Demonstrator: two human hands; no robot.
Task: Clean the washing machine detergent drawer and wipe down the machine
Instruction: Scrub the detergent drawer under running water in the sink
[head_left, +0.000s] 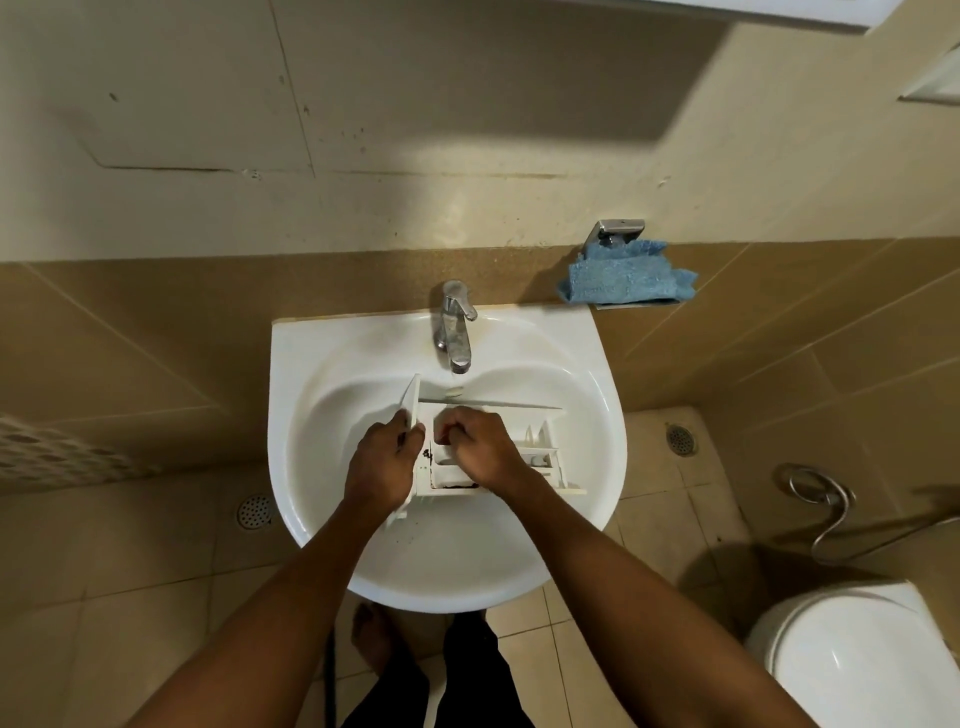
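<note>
Head view: the left hand (384, 460) grips the front panel of the white detergent drawer (540, 449), lying in the sink (467, 561) below the tap (456, 327). The right hand (480, 447), fingers curled, reaches into a compartment flecked with dark grime (427, 456); whether it holds anything cannot be told.

The left forearm (270, 597) and right forearm (623, 587) are seen bare. Black trousers (467, 686) are worn, shown at bottom centre, with a bare foot (371, 639) beside them.
</note>
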